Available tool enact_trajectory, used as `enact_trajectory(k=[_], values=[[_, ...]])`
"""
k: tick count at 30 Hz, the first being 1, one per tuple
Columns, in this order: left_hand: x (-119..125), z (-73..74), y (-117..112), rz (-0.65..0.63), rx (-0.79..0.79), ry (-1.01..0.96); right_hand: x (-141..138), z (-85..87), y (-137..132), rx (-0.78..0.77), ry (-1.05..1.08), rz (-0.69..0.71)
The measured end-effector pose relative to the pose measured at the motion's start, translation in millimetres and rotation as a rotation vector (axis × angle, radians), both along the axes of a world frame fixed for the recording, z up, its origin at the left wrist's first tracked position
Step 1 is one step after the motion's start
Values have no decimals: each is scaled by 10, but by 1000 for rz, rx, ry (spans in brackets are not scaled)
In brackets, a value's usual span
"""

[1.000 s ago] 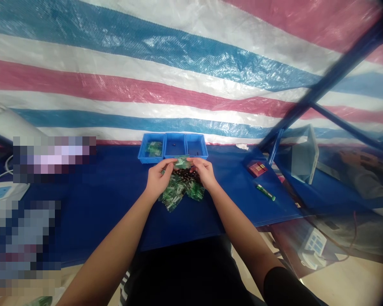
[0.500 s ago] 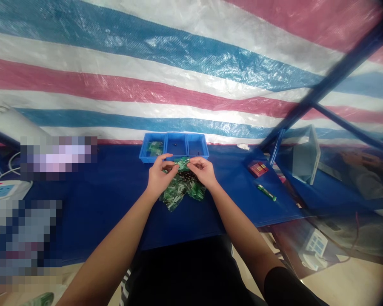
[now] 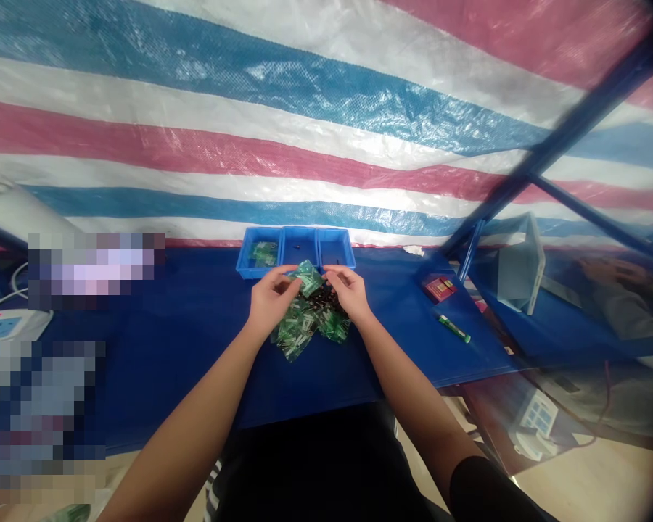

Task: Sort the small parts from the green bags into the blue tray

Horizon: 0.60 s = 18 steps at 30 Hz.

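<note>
A small green plastic packet (image 3: 307,278) is pinched between the thumb and fingers of my left hand (image 3: 272,293), tilted above the table. My right hand (image 3: 349,291) is beside the packet's right edge, its thumb and fingertips closed together; what they hold, if anything, is too small to make out. Below both hands lies a pile of similar green packets (image 3: 297,330) with pale strips showing inside. Small dark pieces (image 3: 321,296) lie among them, partly covered by my hands.
Behind my hands stand three joined blue bins (image 3: 300,246); the left one holds green packets, the others a few dark bits. To the right on the blue table (image 3: 196,348) lie a red box (image 3: 440,288) and a green tube (image 3: 453,328). A blue metal frame (image 3: 522,181) slants at right.
The packet has swung upright and stands more exposed in my left fingers. My right fingertips have shifted slightly right, off the packet's middle. The pile has not visibly moved.
</note>
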<state>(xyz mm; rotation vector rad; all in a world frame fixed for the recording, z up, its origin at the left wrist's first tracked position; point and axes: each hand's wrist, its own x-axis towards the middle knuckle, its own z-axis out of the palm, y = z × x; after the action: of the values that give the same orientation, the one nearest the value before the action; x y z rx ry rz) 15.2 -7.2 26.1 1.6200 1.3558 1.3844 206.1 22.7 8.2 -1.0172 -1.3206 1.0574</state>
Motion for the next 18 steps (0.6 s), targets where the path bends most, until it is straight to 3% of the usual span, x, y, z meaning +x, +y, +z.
enact_trajectory(k=[6, 10, 14, 18], values=[[-164, -25, 148, 310, -32, -265, -7, -23, 15, -37, -22, 33], [-264, -57, 174, 435, -118, -197, -8, -32, 0, -13, -99, 37], [-225, -51, 123, 445, -66, -82, 23, -11, -33, 104, -384, 25], [-154, -24, 71, 388, -52, 40, 29, 29, -82, 253, -721, 144]])
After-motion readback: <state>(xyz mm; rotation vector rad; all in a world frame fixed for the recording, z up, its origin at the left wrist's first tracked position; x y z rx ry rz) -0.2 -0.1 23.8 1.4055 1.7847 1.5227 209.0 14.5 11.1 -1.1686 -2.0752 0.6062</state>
